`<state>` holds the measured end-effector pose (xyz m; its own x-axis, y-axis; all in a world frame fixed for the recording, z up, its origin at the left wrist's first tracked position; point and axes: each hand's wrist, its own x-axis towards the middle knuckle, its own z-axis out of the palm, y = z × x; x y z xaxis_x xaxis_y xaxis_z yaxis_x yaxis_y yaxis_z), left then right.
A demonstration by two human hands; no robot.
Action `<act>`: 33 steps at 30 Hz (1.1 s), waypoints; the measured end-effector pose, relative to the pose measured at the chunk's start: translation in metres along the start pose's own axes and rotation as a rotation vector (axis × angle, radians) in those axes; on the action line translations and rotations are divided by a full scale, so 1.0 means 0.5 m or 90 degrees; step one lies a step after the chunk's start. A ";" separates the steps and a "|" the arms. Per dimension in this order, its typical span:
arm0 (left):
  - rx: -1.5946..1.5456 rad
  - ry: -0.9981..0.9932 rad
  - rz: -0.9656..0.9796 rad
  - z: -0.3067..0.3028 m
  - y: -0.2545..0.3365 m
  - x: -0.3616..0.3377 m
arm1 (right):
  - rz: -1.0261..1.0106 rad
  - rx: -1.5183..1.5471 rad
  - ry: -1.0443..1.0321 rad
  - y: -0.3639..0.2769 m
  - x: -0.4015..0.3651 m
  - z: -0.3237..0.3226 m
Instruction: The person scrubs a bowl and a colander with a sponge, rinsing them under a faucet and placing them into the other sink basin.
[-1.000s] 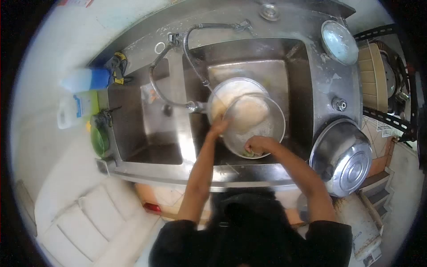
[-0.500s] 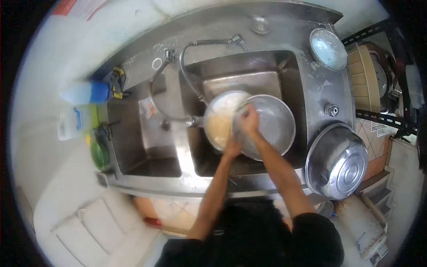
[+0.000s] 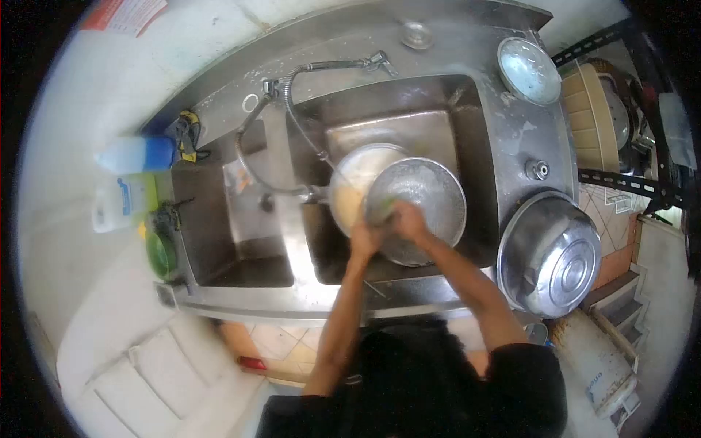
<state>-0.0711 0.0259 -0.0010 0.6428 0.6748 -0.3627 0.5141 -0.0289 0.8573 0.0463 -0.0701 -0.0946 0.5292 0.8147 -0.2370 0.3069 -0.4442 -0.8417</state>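
Note:
A round metal basin [image 3: 434,190] is tilted in the right-hand sink bowl, its inside facing up toward me. My left hand [image 3: 366,238] is closed on its near left rim. Inside the basin, my right hand [image 3: 410,222] presses a green scouring pad [image 3: 385,206] against the left wall; motion blurs the pad and fingers. Partly hidden behind it stands a pale basin [image 3: 358,169] with cloudy, yellowish contents. A flexible tap hose [image 3: 307,131] ends over that second basin.
The left sink bowl [image 3: 252,219] holds some small scraps. An upturned large metal basin [image 3: 551,255] and a smaller bowl [image 3: 529,71] sit on the right counter. Blue [image 3: 139,154] and green-yellow [image 3: 131,201] bottles stand at the left. A shelf rack [image 3: 621,175] is on the right.
The metal basin and both hands have shifted slightly left in view. My right hand has moved down inside the basin, and the green pad now shows. The whole view has shifted a little.

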 end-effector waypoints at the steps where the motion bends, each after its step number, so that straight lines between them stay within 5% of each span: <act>1: 0.004 0.004 0.002 -0.001 0.004 0.005 | -0.075 -0.040 -0.085 -0.022 -0.023 0.022; 4: 0.094 0.124 0.127 -0.022 0.001 0.016 | 0.043 0.004 -0.180 -0.083 -0.061 -0.004; 6: 0.079 0.109 0.026 -0.046 -0.019 0.031 | 0.080 -0.244 -0.486 -0.042 -0.068 -0.014; 8: 0.160 0.075 -0.040 -0.068 -0.016 0.035 | 0.077 -0.501 -0.428 0.031 -0.061 -0.031; 10: 0.181 0.059 -0.047 -0.073 -0.018 0.044 | 0.044 -0.374 0.064 0.169 0.000 -0.009; 12: 0.210 0.027 -0.066 -0.078 -0.031 0.037 | -0.114 -0.632 -0.242 0.007 0.099 -0.152; 15: 0.275 0.040 -0.085 -0.067 -0.018 0.047 | -0.137 -0.622 -0.116 -0.008 0.156 -0.108; 17: 0.315 0.029 -0.030 -0.081 0.007 0.045 | 0.026 -0.581 -0.307 0.006 0.116 -0.048; 19: 0.306 0.014 -0.086 -0.123 0.096 0.016 | -0.199 -0.491 -0.154 0.258 0.013 0.077; 21: 0.289 -0.011 -0.149 -0.144 0.084 -0.009 | -0.159 -0.470 -0.261 0.119 -0.012 0.016; 23: 0.658 -0.051 0.175 -0.159 -0.005 -0.037 | -0.116 -0.448 -0.377 0.078 -0.029 -0.017; 24: 0.741 -0.261 0.123 -0.183 0.041 -0.054 | -0.055 -0.396 -0.395 0.089 -0.018 -0.013; 25: 0.747 -0.258 0.126 -0.198 0.032 -0.060 | 0.003 -0.344 -0.404 0.097 -0.004 -0.010; 27: 0.697 -0.444 0.290 -0.221 0.005 -0.065 | 0.012 -0.309 -0.453 0.096 0.018 -0.026; 29: 0.703 -0.424 0.382 -0.211 -0.011 -0.053 | 0.026 -0.282 -0.506 0.105 0.016 -0.063; 31: 0.599 -0.402 0.473 -0.188 -0.032 -0.031 | -0.074 -0.140 -0.268 0.111 0.000 -0.099; 32: 0.465 -0.211 0.537 -0.160 -0.044 -0.033 | -0.078 -0.147 -0.262 0.081 0.005 -0.125; 33: 0.462 -0.205 0.545 -0.145 -0.009 -0.023 | 0.060 0.021 -0.077 0.016 0.004 -0.166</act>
<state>-0.1221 0.0719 0.0256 0.9976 0.0160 0.0670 -0.0192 -0.8692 0.4941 0.1155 -0.1028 -0.0617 0.4553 0.8095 -0.3707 0.2326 -0.5101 -0.8280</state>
